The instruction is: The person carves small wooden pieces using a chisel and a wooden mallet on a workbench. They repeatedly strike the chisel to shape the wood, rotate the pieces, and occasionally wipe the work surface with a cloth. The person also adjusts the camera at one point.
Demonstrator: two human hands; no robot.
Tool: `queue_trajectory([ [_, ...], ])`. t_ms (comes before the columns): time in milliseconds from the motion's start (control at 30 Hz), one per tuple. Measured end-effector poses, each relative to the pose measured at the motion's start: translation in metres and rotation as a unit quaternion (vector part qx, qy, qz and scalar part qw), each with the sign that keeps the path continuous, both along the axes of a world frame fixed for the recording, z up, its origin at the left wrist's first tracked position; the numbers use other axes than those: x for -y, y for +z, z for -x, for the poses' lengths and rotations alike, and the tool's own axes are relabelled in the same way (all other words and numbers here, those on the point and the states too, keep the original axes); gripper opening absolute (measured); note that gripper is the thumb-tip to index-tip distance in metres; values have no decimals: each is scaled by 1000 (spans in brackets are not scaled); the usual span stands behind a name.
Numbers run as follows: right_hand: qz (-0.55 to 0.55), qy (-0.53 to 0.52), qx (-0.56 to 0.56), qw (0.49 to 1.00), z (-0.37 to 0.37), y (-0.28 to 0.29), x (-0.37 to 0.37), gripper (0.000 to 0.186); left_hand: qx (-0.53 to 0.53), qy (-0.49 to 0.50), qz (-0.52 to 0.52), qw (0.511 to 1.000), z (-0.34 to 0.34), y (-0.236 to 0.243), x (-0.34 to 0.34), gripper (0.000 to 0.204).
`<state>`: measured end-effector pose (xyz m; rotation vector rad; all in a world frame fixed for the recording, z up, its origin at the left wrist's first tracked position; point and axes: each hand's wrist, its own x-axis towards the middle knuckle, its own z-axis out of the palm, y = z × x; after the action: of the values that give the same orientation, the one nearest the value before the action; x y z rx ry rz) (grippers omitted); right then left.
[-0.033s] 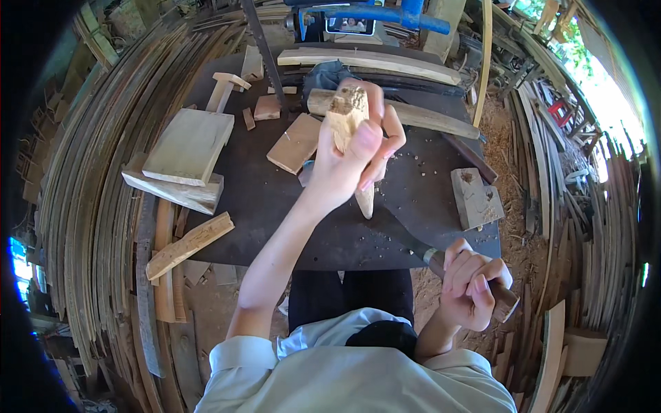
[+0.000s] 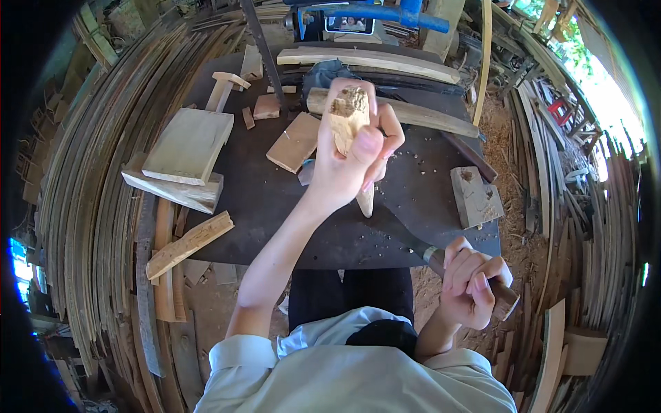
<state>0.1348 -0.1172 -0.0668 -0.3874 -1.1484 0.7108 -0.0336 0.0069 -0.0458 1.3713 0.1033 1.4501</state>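
Observation:
My left hand (image 2: 354,148) is wrapped round a pale wood piece (image 2: 350,124) above the dark table. The piece's rough, broken-looking end faces up. Below the fingers its narrow, tapered end (image 2: 366,202) shows, and the middle is hidden by my hand. At the table's near right edge, my right hand (image 2: 474,286) is closed round the wooden handle of a dark-bladed knife (image 2: 413,242). A metal collar joins handle and blade. The blade slants up and left over the table toward the wood's tapered end; whether they touch I cannot tell.
On the dark table (image 2: 275,237) lie a flat reddish block (image 2: 294,143), a grey-brown block (image 2: 476,197) and long wood pieces (image 2: 372,62) at the back. Boards (image 2: 189,146) sit on the left, with a loose stick (image 2: 191,246) nearer. A blue clamp (image 2: 385,14) stands at the far edge.
The wood in my left hand has turned very slightly. My right hand and the knife look unmoved.

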Motion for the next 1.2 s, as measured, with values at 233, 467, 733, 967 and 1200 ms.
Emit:
queue_trajectory([
  [233,-5,29,-11,1000,1,2,-2,15,44,52,-101,993,-14,-7,2,42],
  [467,11,40,50,998,12,28,-22,20,12,3,-31,999,1,3,-1,46],
  [733,51,44,51,996,44,81,-52,23,26,36,-58,997,-1,-3,-4,50],
  [967,81,7,84,993,65,69,-83,23,-11,108,-55,993,-7,-4,-4,47],
  [1200,58,-14,48,997,67,74,-86,23,-37,143,-83,986,-2,-8,-15,51],
])
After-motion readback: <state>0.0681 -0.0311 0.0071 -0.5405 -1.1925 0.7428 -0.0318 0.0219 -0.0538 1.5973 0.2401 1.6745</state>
